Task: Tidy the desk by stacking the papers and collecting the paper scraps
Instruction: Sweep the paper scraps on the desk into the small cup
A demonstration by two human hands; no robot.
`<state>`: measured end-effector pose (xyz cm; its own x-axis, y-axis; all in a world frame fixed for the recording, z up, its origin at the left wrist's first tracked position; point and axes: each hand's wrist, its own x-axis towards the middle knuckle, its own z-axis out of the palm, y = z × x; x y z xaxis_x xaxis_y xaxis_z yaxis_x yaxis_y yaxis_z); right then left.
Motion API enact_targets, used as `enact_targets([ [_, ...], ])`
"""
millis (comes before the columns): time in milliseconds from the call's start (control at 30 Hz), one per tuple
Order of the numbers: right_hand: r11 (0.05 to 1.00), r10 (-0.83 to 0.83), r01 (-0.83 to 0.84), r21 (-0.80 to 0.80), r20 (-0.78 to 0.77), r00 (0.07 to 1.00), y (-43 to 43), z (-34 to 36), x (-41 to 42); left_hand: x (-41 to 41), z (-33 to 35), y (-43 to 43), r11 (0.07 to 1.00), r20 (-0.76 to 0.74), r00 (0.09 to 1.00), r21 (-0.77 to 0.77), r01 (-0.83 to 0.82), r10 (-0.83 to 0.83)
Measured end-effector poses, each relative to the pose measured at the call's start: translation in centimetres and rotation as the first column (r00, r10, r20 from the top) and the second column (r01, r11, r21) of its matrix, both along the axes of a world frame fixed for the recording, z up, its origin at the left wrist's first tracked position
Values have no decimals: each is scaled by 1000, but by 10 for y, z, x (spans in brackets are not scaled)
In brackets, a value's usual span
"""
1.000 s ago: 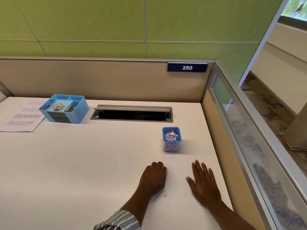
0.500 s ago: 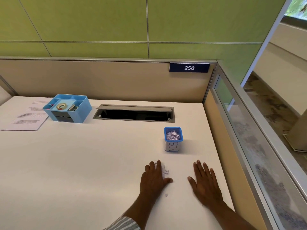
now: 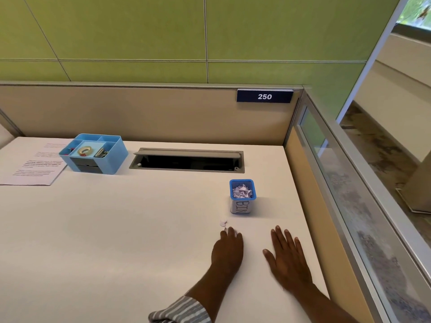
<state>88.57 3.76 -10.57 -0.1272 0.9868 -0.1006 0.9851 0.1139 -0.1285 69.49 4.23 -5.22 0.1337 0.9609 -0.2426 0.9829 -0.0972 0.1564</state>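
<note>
A small blue cup marked BIN (image 3: 242,206) stands on the white desk (image 3: 116,229), full of crumpled paper scraps (image 3: 242,191). My left hand (image 3: 227,250) lies just in front of it with bent fingers, and its fingertips close on a white paper scrap (image 3: 236,234). A couple of tiny scraps (image 3: 223,223) lie loose just beyond those fingertips. My right hand (image 3: 286,255) rests flat on the desk with straight fingers and holds nothing. A printed sheet of paper (image 3: 32,166) lies at the far left.
A light-blue desk organiser (image 3: 109,157) with a tape roll stands beside the sheet. A grey open cable slot (image 3: 186,160) is set into the desk behind the cup. A beige partition and a glass side panel (image 3: 345,183) bound the desk at back and right.
My left hand lay flat over a scrap half a second ago; now its fingers are bent and drawn in around it. The right hand has stayed flat.
</note>
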Motion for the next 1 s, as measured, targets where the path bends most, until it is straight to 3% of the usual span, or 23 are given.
enact_targets([
  [100, 1000, 2, -2, 6, -8, 1000, 0, 0, 1, -3, 15, -7, 997, -113, 991, 28, 73, -70],
  [200, 1000, -4, 5, 13, -16, 1000, -1, 0, 0, -7, 4, -7, 992, -105, 988, -68, 103, -110],
  [233, 1000, -6, 6, 10, -22, 1000, -1, 1, 0, -11, -2, -6, 993, -110, 987, 0, 122, -121],
  [300, 1000, -8, 8, -10, -39, 999, -2, 4, -1, -17, 3, -7, 995, -17, 997, 52, 81, -80],
  [333, 1000, -10, 9, -20, -50, 999, -3, 6, -1, -17, 11, -7, 998, 57, 997, 0, 60, -60],
  [400, 999, -12, 9, -47, -70, 997, -5, 11, -3, -20, 9, 1, 996, 72, 996, 77, 37, -43],
  [467, 998, -13, 8, -58, -87, 996, -6, 15, -4, -20, 17, 11, 1000, 154, 988, 28, -9, 4],
  [533, 999, -5, 1, -49, -90, 996, -5, 13, -3, -19, 27, 29, 998, 272, 960, -13, -57, 58],
  [667, 1000, 11, -12, -8, -49, 999, -3, 4, 0, -13, 68, 66, 984, 455, 883, 72, -163, 114],
  [800, 1000, 16, -16, 14, -26, 1000, -3, 2, 0, -12, 95, 103, 978, 482, 868, 99, -186, 117],
  [1000, 1000, -4, 3, -16, -33, 999, -2, 2, 1, -15, 93, 132, 987, 393, 912, 56, -152, 119],
])
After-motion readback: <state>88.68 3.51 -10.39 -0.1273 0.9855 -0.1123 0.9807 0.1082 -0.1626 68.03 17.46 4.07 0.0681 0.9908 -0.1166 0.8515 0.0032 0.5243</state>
